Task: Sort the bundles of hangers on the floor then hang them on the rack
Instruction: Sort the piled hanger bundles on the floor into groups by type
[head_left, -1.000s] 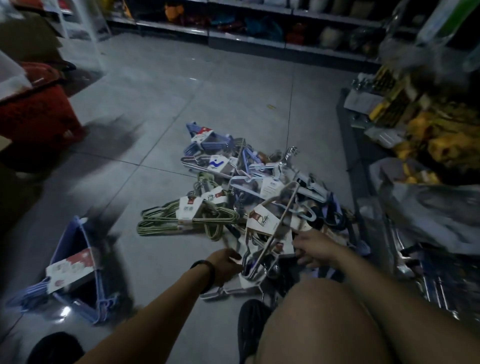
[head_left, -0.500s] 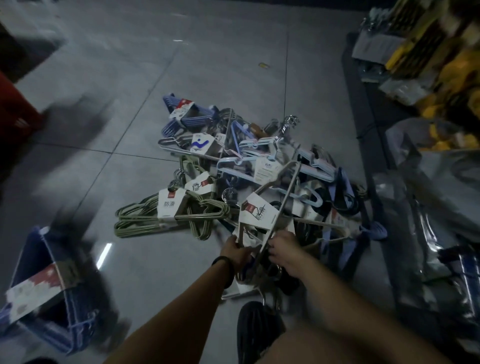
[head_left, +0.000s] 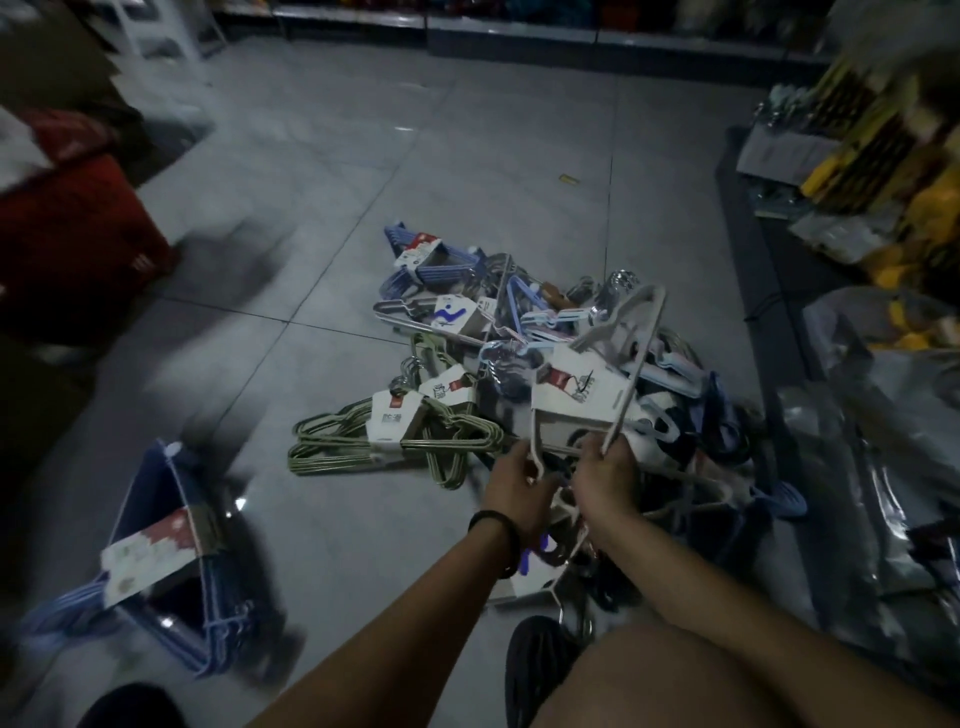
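Observation:
A tangled pile of hanger bundles (head_left: 519, 332) lies on the grey tiled floor in the middle of the view. My left hand (head_left: 517, 486) and my right hand (head_left: 605, 475) both grip the near end of a pale grey hanger bundle (head_left: 618, 364) with a white card label, tilted up above the pile. Green wire hangers (head_left: 395, 441) with a white label lie at the pile's left. Blue hanger bundles (head_left: 426, 262) lie at its far side. A separate blue bundle (head_left: 171, 561) with a red and white label lies on the floor at the lower left.
Red crates (head_left: 78, 234) stand at the left. Packaged goods and plastic bags (head_left: 883, 395) crowd the right side on a low dark shelf. Store shelving (head_left: 519, 31) runs along the back. My knee (head_left: 701, 680) and dark shoe (head_left: 540, 660) are at the bottom.
Both hands have closed together on the pale grey bundle and raised its far end off the pile. The camera view has swung up and back.

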